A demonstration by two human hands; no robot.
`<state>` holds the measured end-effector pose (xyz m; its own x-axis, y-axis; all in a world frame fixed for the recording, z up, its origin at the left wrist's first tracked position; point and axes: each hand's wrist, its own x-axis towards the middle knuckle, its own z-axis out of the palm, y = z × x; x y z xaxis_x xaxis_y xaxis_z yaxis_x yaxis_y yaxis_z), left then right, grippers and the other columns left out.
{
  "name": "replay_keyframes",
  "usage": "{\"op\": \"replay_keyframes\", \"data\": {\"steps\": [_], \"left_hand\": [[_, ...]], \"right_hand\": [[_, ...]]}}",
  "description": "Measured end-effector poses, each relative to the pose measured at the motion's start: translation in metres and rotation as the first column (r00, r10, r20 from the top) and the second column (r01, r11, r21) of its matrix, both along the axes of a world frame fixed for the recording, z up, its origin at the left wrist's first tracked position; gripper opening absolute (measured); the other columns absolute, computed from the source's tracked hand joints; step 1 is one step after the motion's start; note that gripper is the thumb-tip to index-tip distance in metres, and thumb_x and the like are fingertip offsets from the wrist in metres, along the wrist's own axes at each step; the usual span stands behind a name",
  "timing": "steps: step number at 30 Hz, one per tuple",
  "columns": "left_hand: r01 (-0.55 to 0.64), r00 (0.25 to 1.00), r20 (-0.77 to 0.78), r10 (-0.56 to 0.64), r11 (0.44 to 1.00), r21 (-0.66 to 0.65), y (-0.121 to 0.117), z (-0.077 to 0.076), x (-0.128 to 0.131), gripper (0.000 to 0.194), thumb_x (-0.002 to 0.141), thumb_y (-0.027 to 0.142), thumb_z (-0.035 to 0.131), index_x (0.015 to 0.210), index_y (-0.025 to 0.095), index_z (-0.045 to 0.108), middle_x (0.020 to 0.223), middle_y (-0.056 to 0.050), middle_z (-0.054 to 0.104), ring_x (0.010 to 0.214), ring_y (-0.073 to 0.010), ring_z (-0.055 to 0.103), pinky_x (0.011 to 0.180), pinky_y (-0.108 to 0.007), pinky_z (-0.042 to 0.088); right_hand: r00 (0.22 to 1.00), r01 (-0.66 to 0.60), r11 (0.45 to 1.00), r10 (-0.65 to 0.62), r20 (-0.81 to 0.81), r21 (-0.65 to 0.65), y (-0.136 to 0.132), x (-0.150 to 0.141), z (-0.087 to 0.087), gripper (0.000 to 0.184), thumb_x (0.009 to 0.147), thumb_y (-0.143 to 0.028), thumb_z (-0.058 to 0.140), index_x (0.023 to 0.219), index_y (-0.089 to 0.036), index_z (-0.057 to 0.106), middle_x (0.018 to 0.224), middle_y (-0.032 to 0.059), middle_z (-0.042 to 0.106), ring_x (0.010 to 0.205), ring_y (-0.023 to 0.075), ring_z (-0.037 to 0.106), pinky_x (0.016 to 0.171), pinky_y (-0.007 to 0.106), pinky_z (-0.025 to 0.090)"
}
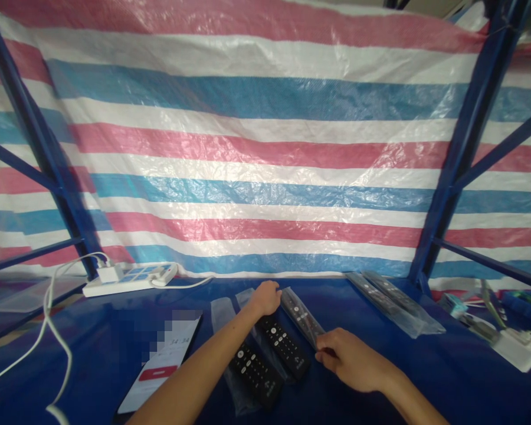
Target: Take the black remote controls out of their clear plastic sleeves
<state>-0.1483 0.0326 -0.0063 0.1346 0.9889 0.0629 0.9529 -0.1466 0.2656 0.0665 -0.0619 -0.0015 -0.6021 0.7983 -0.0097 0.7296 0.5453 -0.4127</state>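
A black remote control (pixel 300 313) in a clear plastic sleeve lies slanted between my hands. My right hand (pixel 347 357) pinches its near end. Beside its far end, my left hand (pixel 266 299) has its fingers curled closed; what they hold, if anything, is hidden. Under and beside my left forearm are two bare black remotes, the middle one (pixel 285 348) and the left one (pixel 255 372). Each rests next to or partly over a flattened clear sleeve, such as the left sleeve (pixel 223 313). My left arm covers their upper parts.
Two sleeved remotes (pixel 387 301) lie at the back right of the blue table (pixel 327 407). A phone (pixel 159 366) is at left, before a white power strip (pixel 133 277) with trailing cables. Blue metal posts (pixel 469 141) frame a striped sheet (pixel 265 147). A white adapter (pixel 517 348) sits far right.
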Motion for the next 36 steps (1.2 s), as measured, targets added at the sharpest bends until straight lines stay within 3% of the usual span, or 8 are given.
{"op": "replay_keyframes", "data": {"steps": [7,16,21,24,27,31,36], "left_hand": [[-0.043,0.999,0.019,0.043,0.999,-0.033,0.011,-0.004,0.006,0.022,0.086,0.016,0.047,0.085,0.016,0.069,0.097,-0.008,0.071,0.095,-0.0196,0.065,0.084,-0.026,0.046],[-0.090,0.994,-0.053,0.091,0.996,0.028,0.001,-0.005,0.016,0.032,0.085,0.009,0.046,0.114,0.011,0.057,0.115,-0.014,0.064,0.110,-0.0227,0.059,0.093,-0.029,0.042],[-0.097,0.994,-0.043,0.097,0.995,-0.008,0.006,-0.005,0.016,0.027,0.092,0.026,0.044,0.093,0.012,0.066,0.101,-0.014,0.069,0.100,-0.0232,0.064,0.084,-0.027,0.046],[-0.071,0.997,-0.040,0.071,0.997,0.001,0.006,-0.005,0.016,0.025,0.092,0.023,0.045,0.086,0.015,0.067,0.097,-0.010,0.070,0.098,-0.0202,0.064,0.083,-0.025,0.045],[-0.054,0.997,-0.053,0.056,0.997,0.049,0.000,-0.003,0.019,0.024,0.092,0.019,0.041,0.093,0.015,0.065,0.104,-0.011,0.068,0.099,-0.0204,0.064,0.084,-0.026,0.045],[-0.014,0.997,-0.075,0.024,0.991,0.134,-0.010,0.011,0.024,0.028,0.095,0.017,0.034,0.111,0.015,0.057,0.104,-0.012,0.068,0.098,-0.0230,0.064,0.082,-0.031,0.045],[0.034,0.997,-0.082,-0.013,0.965,0.260,-0.021,0.050,0.031,0.031,0.098,0.025,0.027,0.106,0.019,0.056,0.106,-0.009,0.066,0.102,-0.0222,0.061,0.083,-0.031,0.043]], "right_hand": [[0.990,0.074,0.997,-0.077,-0.118,-0.026,0.006,0.004,0.002,0.035,0.088,-0.038,0.046,0.060,-0.017,0.053,0.058,-0.0030,0.051,0.055,0.0096,0.046,0.051,0.019,0.027],[0.976,0.159,0.985,-0.147,-0.160,0.066,0.016,0.012,0.001,0.036,0.088,-0.040,0.046,0.060,-0.018,0.052,0.060,-0.0007,0.054,0.056,0.0119,0.047,0.051,0.021,0.028],[0.973,0.176,0.980,-0.159,-0.168,0.095,0.017,0.016,0.001,0.035,0.088,-0.039,0.046,0.061,-0.019,0.054,0.060,-0.0004,0.055,0.057,0.0127,0.048,0.052,0.021,0.029],[0.973,0.173,0.978,-0.151,-0.176,0.118,0.019,0.016,-0.001,0.035,0.088,-0.039,0.046,0.061,-0.019,0.053,0.060,-0.0007,0.055,0.056,0.0126,0.049,0.052,0.021,0.029],[0.971,0.182,0.975,-0.157,-0.182,0.130,0.020,0.017,-0.001,0.035,0.089,-0.038,0.045,0.061,-0.019,0.052,0.059,-0.0009,0.054,0.056,0.0125,0.048,0.052,0.021,0.029],[0.962,0.206,0.968,-0.174,-0.210,0.141,0.020,0.020,0.002,0.036,0.089,-0.038,0.044,0.058,-0.019,0.049,0.059,-0.0014,0.052,0.056,0.0121,0.046,0.051,0.022,0.028],[0.932,0.286,0.940,-0.228,-0.281,0.186,0.020,0.025,0.009,0.043,0.090,-0.044,0.040,0.056,-0.020,0.048,0.056,-0.0024,0.049,0.053,0.0115,0.043,0.052,0.023,0.029]]}}
